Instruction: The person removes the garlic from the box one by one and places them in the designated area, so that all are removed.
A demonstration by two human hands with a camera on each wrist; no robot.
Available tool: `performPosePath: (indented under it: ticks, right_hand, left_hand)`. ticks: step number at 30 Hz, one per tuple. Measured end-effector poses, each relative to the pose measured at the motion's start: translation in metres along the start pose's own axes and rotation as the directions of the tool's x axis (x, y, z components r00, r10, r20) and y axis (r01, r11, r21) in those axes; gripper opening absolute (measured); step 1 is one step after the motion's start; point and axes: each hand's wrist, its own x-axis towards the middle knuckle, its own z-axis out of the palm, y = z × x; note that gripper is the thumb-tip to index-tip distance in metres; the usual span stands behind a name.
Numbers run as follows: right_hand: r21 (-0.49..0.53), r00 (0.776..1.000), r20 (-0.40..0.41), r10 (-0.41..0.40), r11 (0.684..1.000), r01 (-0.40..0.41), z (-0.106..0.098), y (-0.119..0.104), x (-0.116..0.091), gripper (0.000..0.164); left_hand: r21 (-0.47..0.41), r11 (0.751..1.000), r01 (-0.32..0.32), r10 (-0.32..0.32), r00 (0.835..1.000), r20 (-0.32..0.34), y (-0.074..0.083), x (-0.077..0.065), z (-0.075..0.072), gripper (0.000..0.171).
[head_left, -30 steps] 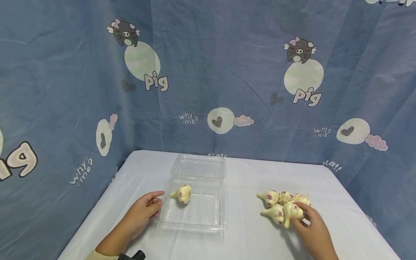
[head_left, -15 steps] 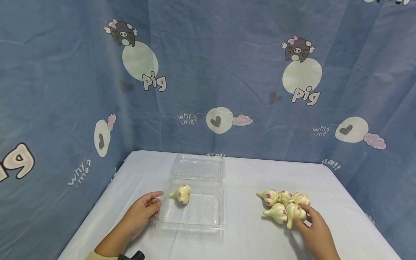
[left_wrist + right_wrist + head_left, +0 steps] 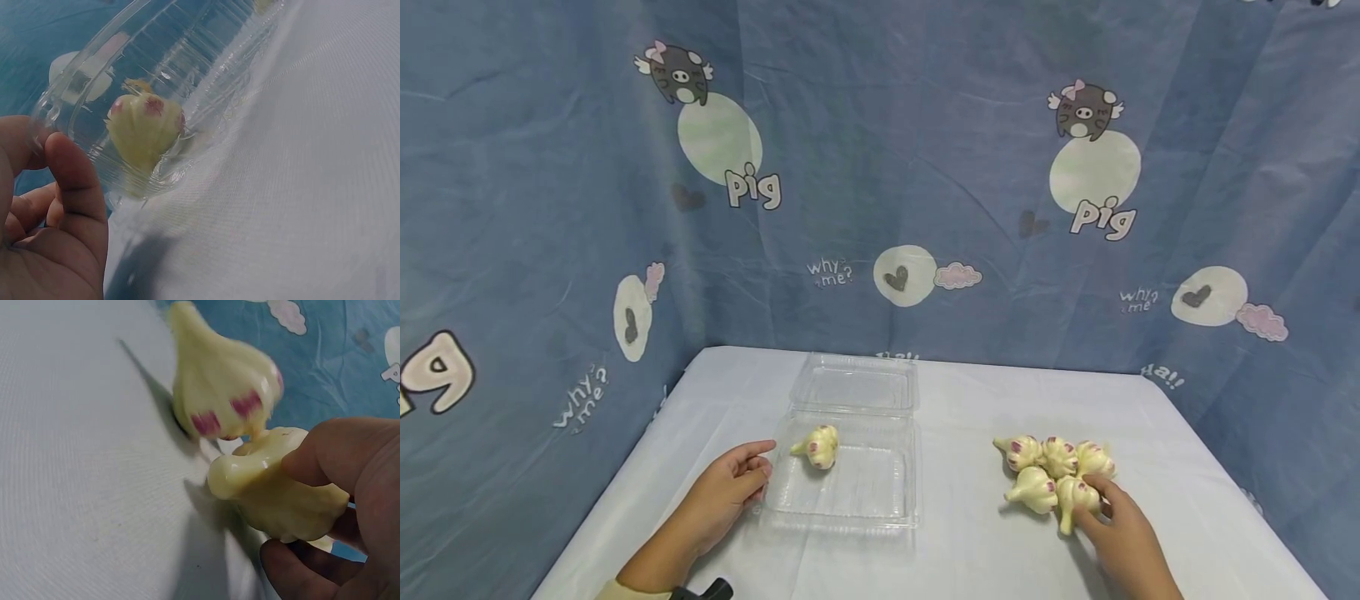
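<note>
My right hand (image 3: 1120,529) grips a garlic bulb (image 3: 1077,500) at the front of a cluster, its stem pointing towards me. In the right wrist view, the thumb lies on top of that bulb (image 3: 281,494) and fingers curl beneath it. Another garlic bulb (image 3: 219,381) with purple patches sits right beside it. On the left, a clear plastic clamshell box (image 3: 880,487) lies open, with one garlic bulb (image 3: 820,447) at its left side. My left hand (image 3: 726,492) pinches the box's left rim between thumb and forefinger, as the left wrist view shows.
Several more garlic bulbs (image 3: 1060,457) lie bunched behind and left of the right hand. The box's lid (image 3: 855,387) is folded back away from me. A white cloth covers the table (image 3: 970,533), and a blue printed curtain (image 3: 850,167) hangs behind and at both sides.
The gripped bulb has shifted slightly towards me and its stem has swung. The garlic bulb left of it has turned a little. My left hand and the box have stayed put.
</note>
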Motion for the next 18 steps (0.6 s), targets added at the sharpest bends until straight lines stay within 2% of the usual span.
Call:
performPosePath:
  ticks: [10,18]
  right_hand:
    - [-0.017,0.999,0.022,0.043,0.999,-0.043,0.0045,0.0006,0.0003,0.064]
    - [0.009,1.000,0.031,-0.002,1.000,0.002,0.0076,0.0025,0.0002,0.064]
  left_hand:
    - [0.001,1.000,-0.007,0.007,1.000,-0.002,0.0003,-0.0005,0.0002,0.053]
    - [0.007,1.000,-0.001,0.001,1.000,-0.011,-0.0037,0.0006,0.0002,0.055]
